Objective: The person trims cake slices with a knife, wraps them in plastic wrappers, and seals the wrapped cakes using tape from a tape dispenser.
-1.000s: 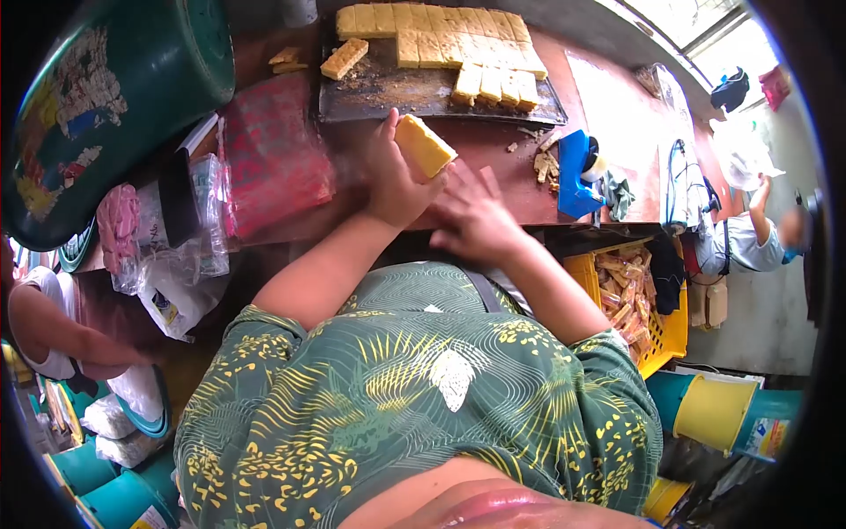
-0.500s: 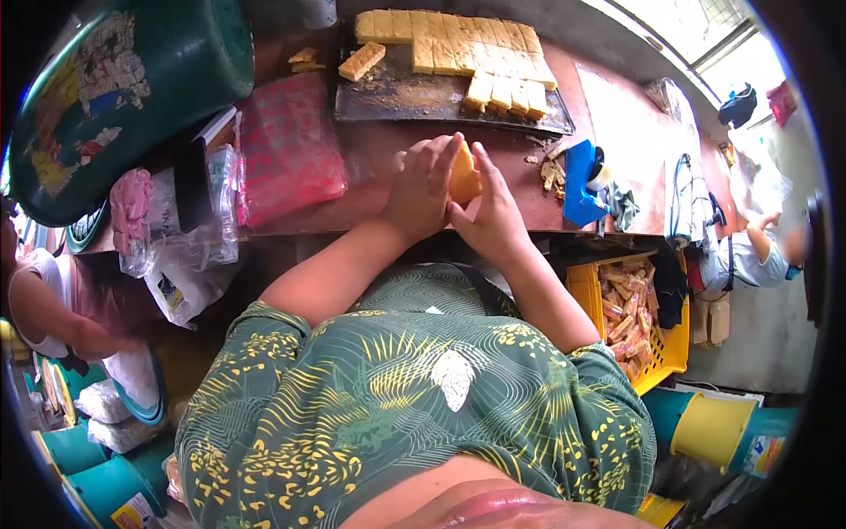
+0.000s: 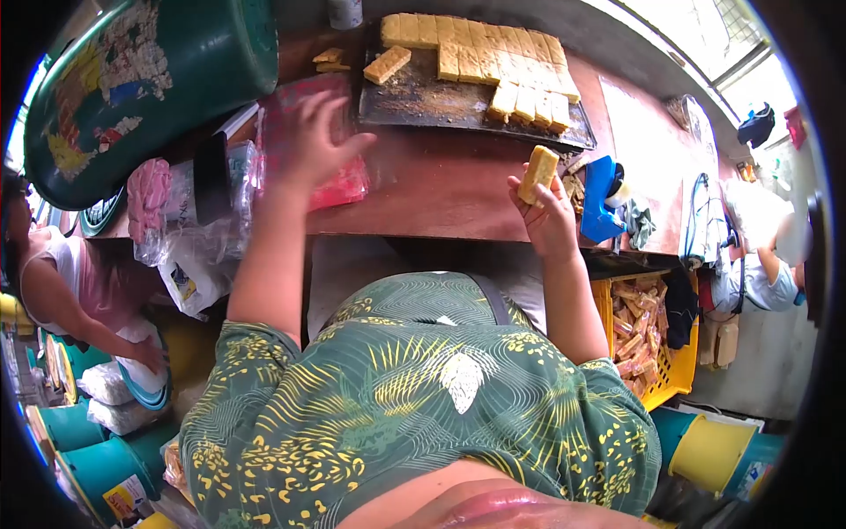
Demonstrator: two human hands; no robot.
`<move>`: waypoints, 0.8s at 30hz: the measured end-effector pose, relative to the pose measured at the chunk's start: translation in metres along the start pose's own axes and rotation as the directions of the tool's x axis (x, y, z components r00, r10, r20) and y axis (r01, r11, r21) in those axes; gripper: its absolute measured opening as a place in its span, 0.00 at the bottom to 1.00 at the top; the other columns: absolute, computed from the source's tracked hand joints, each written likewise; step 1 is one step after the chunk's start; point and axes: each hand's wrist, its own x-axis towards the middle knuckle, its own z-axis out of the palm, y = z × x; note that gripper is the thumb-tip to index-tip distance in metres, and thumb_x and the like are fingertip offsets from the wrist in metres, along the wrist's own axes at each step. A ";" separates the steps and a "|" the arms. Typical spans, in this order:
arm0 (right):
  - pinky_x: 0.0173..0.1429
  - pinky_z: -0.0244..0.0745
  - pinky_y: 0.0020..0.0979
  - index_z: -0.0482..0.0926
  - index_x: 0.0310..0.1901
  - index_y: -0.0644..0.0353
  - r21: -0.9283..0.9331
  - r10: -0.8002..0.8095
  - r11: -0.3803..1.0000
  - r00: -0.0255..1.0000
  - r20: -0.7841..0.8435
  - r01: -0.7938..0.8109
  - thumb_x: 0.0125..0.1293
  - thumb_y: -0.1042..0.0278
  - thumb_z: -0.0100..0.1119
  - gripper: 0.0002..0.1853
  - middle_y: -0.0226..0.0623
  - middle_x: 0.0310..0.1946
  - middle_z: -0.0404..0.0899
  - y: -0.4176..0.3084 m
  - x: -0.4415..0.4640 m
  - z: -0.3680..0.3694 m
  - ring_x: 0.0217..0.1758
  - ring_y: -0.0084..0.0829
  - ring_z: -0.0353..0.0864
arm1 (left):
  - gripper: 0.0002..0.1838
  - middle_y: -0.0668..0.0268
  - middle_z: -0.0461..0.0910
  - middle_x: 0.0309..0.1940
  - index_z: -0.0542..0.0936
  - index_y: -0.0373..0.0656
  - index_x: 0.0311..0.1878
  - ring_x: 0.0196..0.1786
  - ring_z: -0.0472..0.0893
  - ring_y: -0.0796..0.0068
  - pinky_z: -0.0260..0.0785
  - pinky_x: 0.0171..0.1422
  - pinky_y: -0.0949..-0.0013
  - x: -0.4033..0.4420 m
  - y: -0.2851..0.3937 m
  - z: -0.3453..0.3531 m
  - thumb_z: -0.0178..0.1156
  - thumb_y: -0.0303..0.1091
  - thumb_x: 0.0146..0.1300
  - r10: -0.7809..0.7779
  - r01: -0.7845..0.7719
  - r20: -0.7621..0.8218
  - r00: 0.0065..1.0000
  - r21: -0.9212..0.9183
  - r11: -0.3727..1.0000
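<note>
My right hand (image 3: pixel 548 216) grips a single rectangular bar of yellow cake (image 3: pixel 538 175) between thumb and fingers, tilted upright above the table's front edge. My left hand (image 3: pixel 317 141), slightly blurred, is open with fingers spread over a stack of red-printed clear plastic wrappers (image 3: pixel 339 189), partly hiding it; whether it touches them I cannot tell. Behind both hands, a dark baking tray (image 3: pixel 423 110) bears rows of cut yellow cake (image 3: pixel 493 53). One loose cake bar (image 3: pixel 388 64) lies at the tray's left end.
A blue tape dispenser (image 3: pixel 602 198) stands right of my right hand, beside cake scraps (image 3: pixel 573 187). A large green drum (image 3: pixel 220 53) lies at the left. Below right, a yellow crate (image 3: pixel 674 375) holds wrapped bars. Other people (image 3: pixel 62 264) are at both sides.
My hands have parted. The left moved left and forward to the wrappers, opening its fingers; the right moved right, carrying the cake bar. The view has shifted slightly.
</note>
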 end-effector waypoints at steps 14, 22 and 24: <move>0.73 0.77 0.49 0.68 0.73 0.64 0.251 0.044 0.965 0.991 0.128 -0.075 0.75 0.67 0.56 0.27 0.47 0.65 0.79 0.007 0.009 -0.038 0.68 0.45 0.80 | 0.12 0.51 0.79 0.69 0.85 0.37 0.38 0.76 0.72 0.51 0.61 0.80 0.54 -0.018 -0.087 0.002 0.71 0.38 0.67 -0.150 0.215 0.289 0.946 -0.206 0.955; 0.69 0.79 0.40 0.68 0.73 0.62 0.157 0.043 0.985 0.984 0.171 -0.070 0.75 0.71 0.57 0.27 0.42 0.66 0.79 0.006 0.010 -0.035 0.67 0.38 0.81 | 0.11 0.57 0.69 0.79 0.90 0.46 0.49 0.86 0.57 0.53 0.53 0.85 0.54 -0.006 -0.064 -0.034 0.67 0.40 0.72 -0.201 0.365 0.538 0.819 -0.219 0.905; 0.69 0.78 0.40 0.69 0.73 0.62 0.140 0.032 0.989 0.984 0.176 -0.057 0.76 0.71 0.58 0.27 0.42 0.66 0.79 0.008 0.010 -0.036 0.67 0.37 0.81 | 0.11 0.57 0.69 0.79 0.90 0.47 0.48 0.86 0.56 0.51 0.54 0.85 0.53 -0.018 -0.090 -0.017 0.68 0.41 0.71 -0.143 0.267 0.475 0.868 -0.205 0.942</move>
